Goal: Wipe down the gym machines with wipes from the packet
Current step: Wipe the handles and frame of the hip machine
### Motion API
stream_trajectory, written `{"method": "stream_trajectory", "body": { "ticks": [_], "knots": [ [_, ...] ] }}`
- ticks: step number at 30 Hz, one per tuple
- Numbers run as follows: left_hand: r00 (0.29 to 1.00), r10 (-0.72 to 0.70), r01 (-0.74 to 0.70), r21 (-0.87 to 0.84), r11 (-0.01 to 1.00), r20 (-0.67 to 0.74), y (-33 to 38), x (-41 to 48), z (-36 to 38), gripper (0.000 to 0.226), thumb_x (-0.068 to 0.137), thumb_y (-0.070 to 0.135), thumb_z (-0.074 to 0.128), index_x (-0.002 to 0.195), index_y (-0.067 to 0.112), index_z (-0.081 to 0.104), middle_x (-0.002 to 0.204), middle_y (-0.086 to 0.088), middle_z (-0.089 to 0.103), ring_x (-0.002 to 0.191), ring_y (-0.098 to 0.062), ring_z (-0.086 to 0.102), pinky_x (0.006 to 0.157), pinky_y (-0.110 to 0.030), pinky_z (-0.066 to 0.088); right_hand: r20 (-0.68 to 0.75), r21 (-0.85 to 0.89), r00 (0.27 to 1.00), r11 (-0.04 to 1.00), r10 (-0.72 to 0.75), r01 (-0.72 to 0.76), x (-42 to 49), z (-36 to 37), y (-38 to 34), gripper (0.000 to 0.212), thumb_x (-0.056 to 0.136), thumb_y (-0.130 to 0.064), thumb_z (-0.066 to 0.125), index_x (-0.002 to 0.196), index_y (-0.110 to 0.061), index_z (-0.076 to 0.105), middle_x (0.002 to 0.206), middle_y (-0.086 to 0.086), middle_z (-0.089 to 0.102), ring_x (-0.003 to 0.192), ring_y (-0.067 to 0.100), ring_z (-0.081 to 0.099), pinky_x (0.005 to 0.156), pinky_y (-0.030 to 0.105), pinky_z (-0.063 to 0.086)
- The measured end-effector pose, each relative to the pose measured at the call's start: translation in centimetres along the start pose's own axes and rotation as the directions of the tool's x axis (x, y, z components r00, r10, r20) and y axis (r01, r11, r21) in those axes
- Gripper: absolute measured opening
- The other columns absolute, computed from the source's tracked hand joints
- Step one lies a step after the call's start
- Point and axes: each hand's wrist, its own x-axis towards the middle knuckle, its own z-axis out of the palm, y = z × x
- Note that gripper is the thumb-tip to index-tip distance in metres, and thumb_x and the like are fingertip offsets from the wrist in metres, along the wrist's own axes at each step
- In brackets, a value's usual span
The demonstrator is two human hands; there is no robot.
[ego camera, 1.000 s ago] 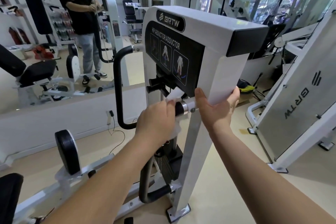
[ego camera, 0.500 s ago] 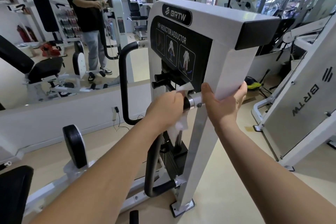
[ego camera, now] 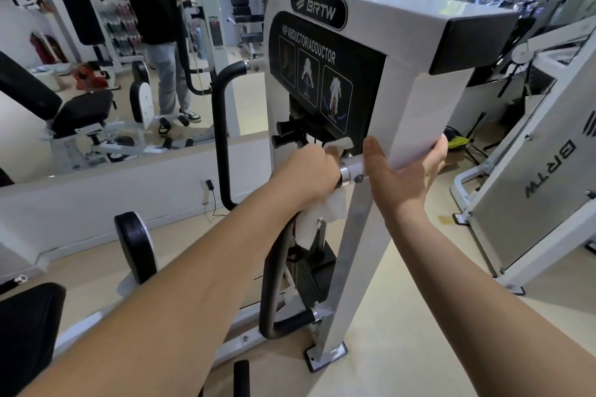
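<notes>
There are two hands and one wipe. The left hand point(ego camera: 306, 172) is closed tight around the white wipe point(ego camera: 327, 214), squeezing it onto the top end of a black handle point(ego camera: 272, 284), right beside the shiny metal ring. Bits of the wipe stick out above and hang down below the fist. The right hand point(ego camera: 403, 180) grips the bottom corner of the white machine point(ego camera: 419, 100), thumb on the front and fingers round the side. The machine has two bent black handles and two black knobs point(ego camera: 283, 134). Its oval badge point(ego camera: 319, 10) says "BRTW". The black sign point(ego camera: 361, 80) under it says "HIP ABDUCTOR/ADDUCTOR" and has three little body pictures. A second machine point(ego camera: 532, 187) on the right has "BRTW" written sideways.
</notes>
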Motion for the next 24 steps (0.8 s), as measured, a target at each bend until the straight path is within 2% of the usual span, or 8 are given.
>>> {"method": "stream_trajectory", "body": {
  "ticks": [3,6,9,12,14,17,20,24],
  "knots": [
    [0.945,0.187,-0.159,0.122,0.980,-0.269,-2.8,-3.7,2.5,0.039,0.103,0.027,0.024,0.109,0.023,0.062,0.092,-0.002,0.062,0.087,-0.029,0.057,0.072,-0.039,0.048,0.012,0.005,1.000,1.000,0.004,-0.004,0.1,-0.1,0.1,0.123,0.065,-0.067,0.079,0.159,-0.033,0.007,0.150,-0.007,0.030,0.141,0.021,0.035,0.120,0.051,0.034],
    [0.867,0.270,-0.256,0.089,0.963,-0.420,-5.7,-8.3,4.5,0.055,0.095,0.020,0.030,0.144,0.010,0.053,0.131,-0.005,0.063,0.115,-0.025,0.057,0.096,-0.037,0.050,0.002,0.014,1.000,1.000,-0.001,0.001,0.2,0.2,0.3,0.121,0.066,-0.066,0.079,0.159,-0.035,0.007,0.140,-0.014,0.029,0.139,0.019,0.035,0.120,0.052,0.032],
    [0.885,0.245,-0.195,0.164,0.967,-0.396,-5.4,-7.8,3.5,0.053,0.096,0.023,0.029,0.140,0.017,0.057,0.125,-0.002,0.066,0.109,-0.027,0.061,0.086,-0.041,0.054,-0.016,0.016,1.000,1.000,-0.007,0.007,0.0,0.4,0.4,0.119,0.067,-0.064,0.077,0.159,-0.033,0.008,0.132,-0.016,0.027,0.133,0.015,0.035,0.120,0.051,0.032],
    [0.994,0.043,-0.027,0.142,0.989,-0.105,-1.5,-2.7,1.0,0.030,0.102,0.029,0.030,0.090,0.025,0.058,0.093,-0.007,0.063,0.089,-0.034,0.062,0.072,-0.039,0.052,-0.023,0.012,1.000,1.000,-0.019,0.019,0.0,0.5,0.3,0.121,0.066,-0.066,0.076,0.159,-0.031,0.008,0.133,-0.015,0.027,0.136,0.019,0.036,0.119,0.052,0.033],
    [0.998,-0.057,0.056,0.017,0.998,0.038,0.4,0.2,0.1,0.036,0.107,0.036,0.035,0.086,0.016,0.057,0.091,-0.014,0.065,0.082,-0.033,0.062,0.065,-0.035,0.046,-0.013,-0.001,1.000,1.000,-0.021,0.021,0.0,0.4,0.1,0.122,0.065,-0.068,0.075,0.159,-0.031,0.008,0.134,-0.013,0.028,0.137,0.023,0.038,0.117,0.053,0.035],
    [0.997,0.021,-0.013,0.111,0.994,-0.069,0.2,-0.3,1.0,0.040,0.109,0.042,0.028,0.091,0.017,0.055,0.091,-0.011,0.063,0.083,-0.035,0.061,0.070,-0.037,0.048,0.014,-0.002,1.000,1.000,-0.008,0.008,0.1,0.0,-0.2,0.121,0.065,-0.067,0.078,0.158,-0.034,0.007,0.140,-0.010,0.031,0.137,0.025,0.039,0.116,0.055,0.037],
    [0.922,0.211,-0.173,0.143,0.974,-0.325,-3.4,-5.1,3.1,0.034,0.106,0.025,0.029,0.119,0.018,0.060,0.103,0.000,0.064,0.099,-0.030,0.061,0.077,-0.039,0.049,0.020,-0.003,1.000,1.000,0.010,-0.009,0.1,-0.1,-0.2,0.123,0.064,-0.068,0.079,0.158,-0.034,0.008,0.149,-0.004,0.032,0.138,0.024,0.037,0.117,0.054,0.037],
    [0.869,0.279,-0.286,0.046,0.957,-0.408,-8.9,-11.7,5.9,0.062,0.096,0.005,0.045,0.157,0.019,0.040,0.158,0.000,0.047,0.147,-0.016,0.042,0.119,-0.035,0.037,0.029,-0.029,0.999,0.999,0.032,-0.031,-0.2,-0.3,-0.6,0.124,0.065,-0.067,0.079,0.160,-0.031,0.007,0.151,-0.004,0.031,0.141,0.025,0.034,0.118,0.054,0.034]
  ]
}}
